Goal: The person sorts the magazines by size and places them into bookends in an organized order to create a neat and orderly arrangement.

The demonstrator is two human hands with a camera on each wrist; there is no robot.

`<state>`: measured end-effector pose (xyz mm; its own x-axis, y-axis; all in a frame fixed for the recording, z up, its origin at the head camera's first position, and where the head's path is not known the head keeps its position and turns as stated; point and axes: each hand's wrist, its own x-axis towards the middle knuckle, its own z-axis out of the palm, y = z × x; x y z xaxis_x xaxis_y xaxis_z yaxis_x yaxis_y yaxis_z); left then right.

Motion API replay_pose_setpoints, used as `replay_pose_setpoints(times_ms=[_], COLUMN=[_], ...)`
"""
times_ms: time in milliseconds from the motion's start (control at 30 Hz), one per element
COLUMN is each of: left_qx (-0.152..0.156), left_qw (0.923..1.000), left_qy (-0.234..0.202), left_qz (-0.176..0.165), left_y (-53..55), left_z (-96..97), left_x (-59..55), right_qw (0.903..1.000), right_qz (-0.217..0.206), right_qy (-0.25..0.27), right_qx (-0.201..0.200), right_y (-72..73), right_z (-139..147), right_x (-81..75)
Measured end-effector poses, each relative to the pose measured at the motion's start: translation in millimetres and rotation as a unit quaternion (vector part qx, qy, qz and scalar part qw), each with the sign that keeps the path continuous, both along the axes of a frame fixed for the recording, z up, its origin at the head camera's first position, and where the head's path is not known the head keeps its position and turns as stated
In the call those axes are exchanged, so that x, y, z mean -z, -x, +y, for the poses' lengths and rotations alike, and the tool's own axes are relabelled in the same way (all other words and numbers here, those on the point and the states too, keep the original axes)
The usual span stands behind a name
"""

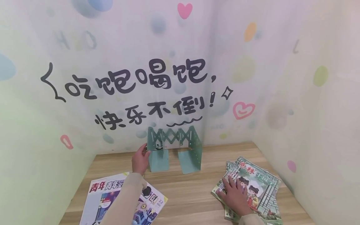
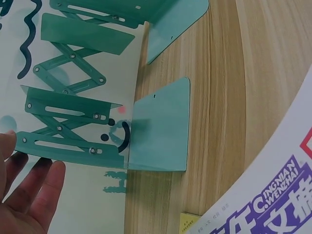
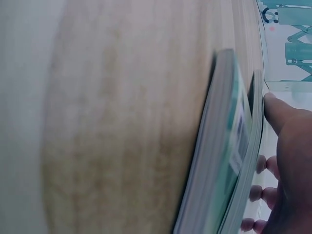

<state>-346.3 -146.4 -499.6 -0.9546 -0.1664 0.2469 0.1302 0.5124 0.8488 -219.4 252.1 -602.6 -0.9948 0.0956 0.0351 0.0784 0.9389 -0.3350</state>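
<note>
A teal expandable metal bookend (image 1: 173, 136) stands against the back wall, its two base plates on the table. My left hand (image 1: 140, 160) grips its left side panel; in the left wrist view the thumb lies at the panel's end and the fingertips (image 2: 54, 176) touch its outer face. Between the two outer panels, the crossed slats (image 2: 73, 73) are spread. On the right, my right hand (image 1: 234, 195) rests with spread fingers on a small stack of green illustrated magazines (image 1: 262, 184). The right wrist view shows the page edges (image 3: 209, 146) of that stack.
More magazines (image 1: 92, 200) lie overlapping at the front left, partly under my left sleeve (image 1: 123, 200). Light walls with printed lettering (image 1: 157, 75) close in the wood-grain table (image 1: 185, 197) at the back and both sides.
</note>
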Motion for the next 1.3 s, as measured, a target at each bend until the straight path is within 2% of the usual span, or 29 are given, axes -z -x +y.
replay_pose_setpoints(times_ms=[400, 667, 967, 1300], left_qx=[-0.003, -0.001, -0.006, -0.011], left_qw=[0.9999, 0.9999, 0.9998, 0.9997], left_qy=[0.009, 0.015, 0.018, 0.02], left_qz=[-0.01, 0.006, 0.001, 0.012], left_y=[-4.2, -3.8, -5.5, -6.7], left_z=[-0.3, -0.9, 0.0, 0.0], left_x=[-3.4, -0.9, 0.1, 1.9], right_qw=[0.9998, 0.9996, 0.9996, 0.9994], right_qz=[-0.013, -0.018, -0.018, -0.024], right_qy=[-0.004, -0.008, -0.005, 0.003], right_qx=[-0.012, -0.019, -0.022, -0.023], right_y=[-0.1, -2.9, -4.0, -3.6], right_z=[3.5, 6.1, 6.2, 5.1], right_x=[3.8, 5.5, 4.9, -0.6])
